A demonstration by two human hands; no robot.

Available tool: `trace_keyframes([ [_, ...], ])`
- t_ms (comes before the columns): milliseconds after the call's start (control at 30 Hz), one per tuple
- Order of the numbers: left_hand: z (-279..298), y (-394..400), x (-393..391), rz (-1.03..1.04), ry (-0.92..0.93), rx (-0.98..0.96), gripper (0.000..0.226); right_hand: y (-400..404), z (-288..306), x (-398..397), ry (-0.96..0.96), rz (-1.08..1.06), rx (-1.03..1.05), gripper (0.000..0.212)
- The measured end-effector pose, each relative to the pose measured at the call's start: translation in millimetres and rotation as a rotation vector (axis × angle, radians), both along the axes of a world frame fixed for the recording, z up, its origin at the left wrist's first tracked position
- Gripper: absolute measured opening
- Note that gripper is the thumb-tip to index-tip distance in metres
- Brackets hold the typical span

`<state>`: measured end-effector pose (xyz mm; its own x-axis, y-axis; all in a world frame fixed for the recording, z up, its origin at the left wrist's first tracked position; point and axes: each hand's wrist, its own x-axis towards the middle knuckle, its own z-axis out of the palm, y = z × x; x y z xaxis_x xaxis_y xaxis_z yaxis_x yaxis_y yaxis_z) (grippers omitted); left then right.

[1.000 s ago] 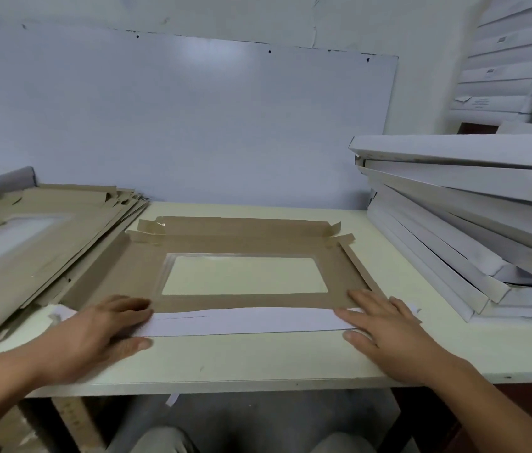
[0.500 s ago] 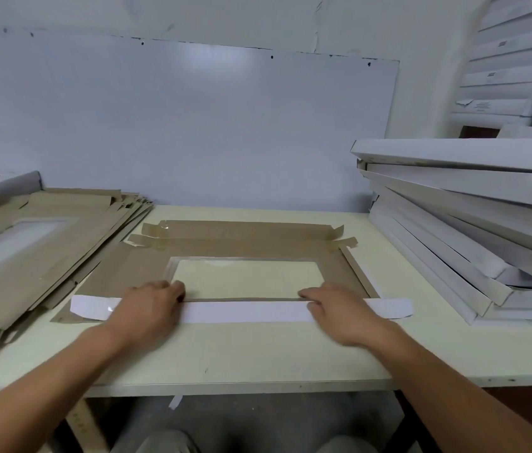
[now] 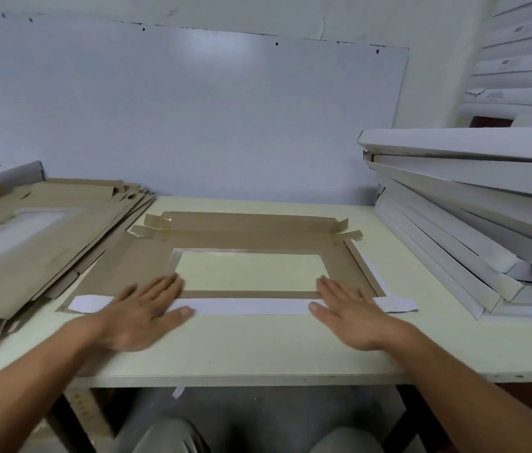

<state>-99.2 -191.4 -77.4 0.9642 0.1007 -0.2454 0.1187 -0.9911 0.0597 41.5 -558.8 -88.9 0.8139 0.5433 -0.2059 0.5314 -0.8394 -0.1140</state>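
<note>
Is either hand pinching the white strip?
No, the left hand and the right hand both lie flat on the white strip with straight fingers.

The blurred left hand [image 3: 137, 317] and the right hand [image 3: 352, 317] covered parts of the long white paper strip [image 3: 251, 306]; the stacked flat white boxes [image 3: 473, 178] were cut off rightward.

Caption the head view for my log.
Left hand and right hand press flat on the white flap of a windowed cardboard blank.
</note>
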Motion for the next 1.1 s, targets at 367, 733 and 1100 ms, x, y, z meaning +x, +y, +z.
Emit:
trace_keyframes([
  [367, -0.6, -6.8, -16.7, 0.12, -0.265, 0.126, 0.085, -54.2, 37.5, 2.4, -0.336, 0.077, 0.021, 0.033],
  [733, 17.3, -157.0, -51.6, -0.345, -0.55, -0.097, 0.084, 51.4, 54.0, -50.8, 0.343, 0.054, 0.161, 0.027],
  [1100, -4.6, -160.2, -54.0, -0.556, -0.669, 0.177, 0.025, 152.8, 39.1, -71.0, 1.195, -0.355, 1.0, 0.025],
])
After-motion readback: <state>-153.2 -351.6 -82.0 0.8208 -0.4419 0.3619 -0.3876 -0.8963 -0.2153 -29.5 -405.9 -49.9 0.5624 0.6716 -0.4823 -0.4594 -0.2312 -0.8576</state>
